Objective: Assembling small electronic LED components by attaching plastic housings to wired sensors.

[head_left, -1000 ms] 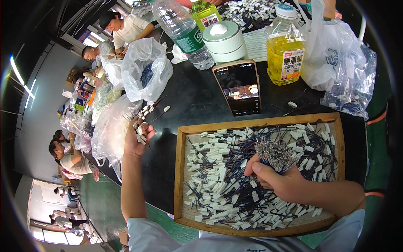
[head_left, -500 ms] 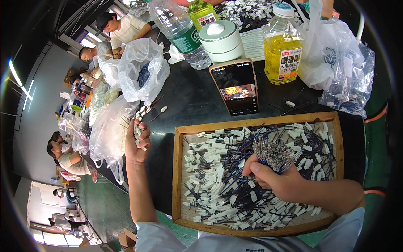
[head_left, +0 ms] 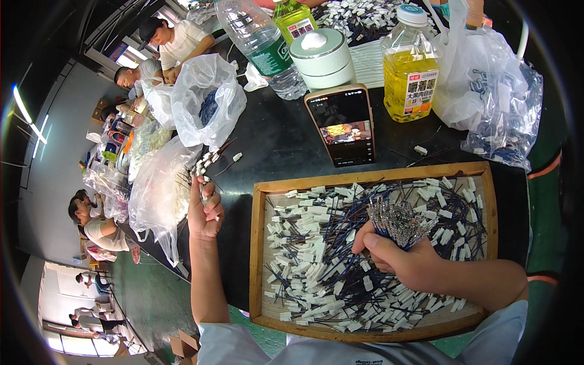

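At the far left, other people sat along a long bench strewn with clear plastic bags (head_left: 159,188) of white parts. Just right of those bags, the left hand (head_left: 204,210) was raised off the dark tabletop (head_left: 277,143), its fingers clenched around a small bunch of dark wires with white plastic connectors (head_left: 204,165) that stuck up out of the fist. A few loose connectors lay on the table just beyond it, near a crumpled clear bag holding blue wires (head_left: 204,100).

Further right, a shallow rectangular wooden tray (head_left: 258,243) sat in front of the person, filled with a tangled heap of dark blue wires tipped with white connectors (head_left: 316,243). Behind the tray lay a black smartphone (head_left: 345,125) with its screen lit, and beyond it stood a clear water bottle with a green label (head_left: 258,45), a round pale green lidded container (head_left: 321,58) and a bottle of yellow liquid (head_left: 410,67).

Over the right half of the tray, the right hand (head_left: 404,261) was closed on a thick bundle of blue wires with bare metal terminals (head_left: 398,219), the terminal ends fanned upward above the thumb. At the far right, a clear plastic bag of wire parts (head_left: 502,103) rested on the table.
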`<action>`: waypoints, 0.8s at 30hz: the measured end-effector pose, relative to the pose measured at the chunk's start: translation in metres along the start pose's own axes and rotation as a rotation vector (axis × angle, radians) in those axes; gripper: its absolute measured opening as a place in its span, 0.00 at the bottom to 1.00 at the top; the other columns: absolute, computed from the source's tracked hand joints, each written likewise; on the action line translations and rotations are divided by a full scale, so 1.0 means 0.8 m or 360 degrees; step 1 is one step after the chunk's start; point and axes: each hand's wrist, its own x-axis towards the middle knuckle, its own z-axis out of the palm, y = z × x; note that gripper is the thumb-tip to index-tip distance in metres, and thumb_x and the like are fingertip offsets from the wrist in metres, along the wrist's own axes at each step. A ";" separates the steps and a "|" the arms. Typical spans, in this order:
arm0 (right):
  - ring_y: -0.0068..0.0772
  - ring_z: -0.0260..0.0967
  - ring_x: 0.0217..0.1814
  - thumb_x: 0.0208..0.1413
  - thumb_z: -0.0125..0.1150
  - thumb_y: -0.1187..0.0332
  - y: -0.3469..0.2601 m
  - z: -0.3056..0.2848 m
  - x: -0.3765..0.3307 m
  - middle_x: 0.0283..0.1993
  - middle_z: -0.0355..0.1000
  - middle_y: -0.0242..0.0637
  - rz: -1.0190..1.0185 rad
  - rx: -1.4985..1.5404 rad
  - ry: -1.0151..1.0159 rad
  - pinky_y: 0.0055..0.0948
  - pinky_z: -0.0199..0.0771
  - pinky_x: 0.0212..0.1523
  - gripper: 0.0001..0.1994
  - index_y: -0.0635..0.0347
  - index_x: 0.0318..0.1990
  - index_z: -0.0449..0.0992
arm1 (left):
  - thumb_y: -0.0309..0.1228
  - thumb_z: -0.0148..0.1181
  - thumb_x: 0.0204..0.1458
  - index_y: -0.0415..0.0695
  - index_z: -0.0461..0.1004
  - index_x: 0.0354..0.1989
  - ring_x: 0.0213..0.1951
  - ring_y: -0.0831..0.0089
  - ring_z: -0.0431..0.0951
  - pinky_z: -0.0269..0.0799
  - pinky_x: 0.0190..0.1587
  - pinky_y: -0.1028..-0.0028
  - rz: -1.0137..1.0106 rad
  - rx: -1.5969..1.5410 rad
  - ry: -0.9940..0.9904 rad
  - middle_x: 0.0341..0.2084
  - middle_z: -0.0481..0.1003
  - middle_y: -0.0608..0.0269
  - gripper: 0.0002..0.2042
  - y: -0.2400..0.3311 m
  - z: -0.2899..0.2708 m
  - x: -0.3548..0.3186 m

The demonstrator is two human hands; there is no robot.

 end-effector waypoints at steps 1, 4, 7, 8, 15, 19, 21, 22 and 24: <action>0.12 0.58 0.27 0.59 0.48 0.68 0.000 0.000 0.000 0.26 0.67 0.22 0.0001 0.0006 -0.0004 0.19 0.61 0.31 0.07 0.58 0.34 0.74 | 0.41 0.42 0.61 0.50 0.65 0.35 0.11 0.85 0.53 0.49 0.09 0.87 -0.0001 0.0000 0.0000 0.20 0.61 0.70 0.10 -0.002 0.002 0.000; 0.12 0.59 0.27 0.59 0.48 0.68 -0.002 -0.002 0.000 0.26 0.67 0.22 0.0055 -0.0010 -0.0024 0.19 0.61 0.31 0.07 0.57 0.34 0.74 | 0.42 0.44 0.60 0.50 0.64 0.34 0.11 0.86 0.52 0.47 0.09 0.87 0.0131 0.0248 0.0011 0.19 0.61 0.71 0.10 -0.015 0.013 -0.001; 0.12 0.58 0.27 0.59 0.48 0.68 0.000 -0.003 0.000 0.26 0.66 0.22 0.0065 -0.0013 -0.0020 0.18 0.61 0.31 0.07 0.57 0.34 0.74 | 0.43 0.45 0.60 0.50 0.63 0.32 0.11 0.86 0.53 0.46 0.10 0.87 0.0334 0.0562 0.0247 0.18 0.60 0.71 0.11 -0.046 0.043 0.001; 0.11 0.58 0.26 0.59 0.48 0.68 0.002 -0.003 0.001 0.25 0.66 0.21 0.0024 0.0007 -0.0005 0.18 0.60 0.30 0.07 0.57 0.34 0.74 | 0.43 0.45 0.59 0.50 0.63 0.32 0.11 0.85 0.53 0.46 0.10 0.86 0.0444 0.0662 0.0276 0.18 0.60 0.71 0.11 -0.058 0.056 0.001; 0.11 0.58 0.27 0.59 0.49 0.68 0.000 -0.003 -0.001 0.25 0.66 0.21 0.0054 -0.0054 -0.0021 0.17 0.60 0.30 0.07 0.56 0.34 0.74 | 0.42 0.43 0.60 0.48 0.62 0.32 0.13 0.83 0.55 0.48 0.12 0.83 0.0653 0.1005 0.0106 0.20 0.61 0.70 0.12 -0.095 0.058 -0.004; 0.11 0.58 0.27 0.59 0.49 0.68 -0.003 -0.002 0.000 0.26 0.66 0.21 0.0060 -0.0046 -0.0017 0.17 0.60 0.30 0.07 0.56 0.34 0.74 | 0.40 0.44 0.60 0.46 0.62 0.32 0.12 0.82 0.57 0.51 0.13 0.82 0.0695 0.1125 0.0055 0.20 0.62 0.67 0.11 -0.100 0.055 -0.006; 0.12 0.59 0.27 0.59 0.49 0.68 -0.003 -0.002 0.000 0.26 0.66 0.21 0.0082 -0.0039 -0.0020 0.18 0.60 0.30 0.07 0.57 0.34 0.74 | 0.38 0.48 0.59 0.43 0.62 0.31 0.13 0.80 0.61 0.54 0.14 0.81 0.0753 0.1308 0.0019 0.19 0.64 0.66 0.11 -0.103 0.052 -0.008; 0.12 0.59 0.27 0.59 0.49 0.68 -0.002 -0.002 0.000 0.25 0.66 0.22 0.0065 -0.0045 -0.0020 0.18 0.61 0.30 0.07 0.57 0.34 0.74 | 0.34 0.50 0.58 0.40 0.63 0.29 0.14 0.78 0.65 0.59 0.15 0.81 0.0820 0.1363 -0.0041 0.19 0.65 0.64 0.10 -0.103 0.051 -0.010; 0.12 0.59 0.27 0.59 0.49 0.68 -0.002 -0.003 0.000 0.25 0.66 0.22 0.0049 -0.0051 -0.0016 0.18 0.61 0.30 0.07 0.57 0.34 0.74 | 0.35 0.50 0.58 0.40 0.63 0.29 0.14 0.77 0.65 0.60 0.15 0.80 0.0847 0.1465 -0.0136 0.18 0.64 0.64 0.11 -0.107 0.051 -0.012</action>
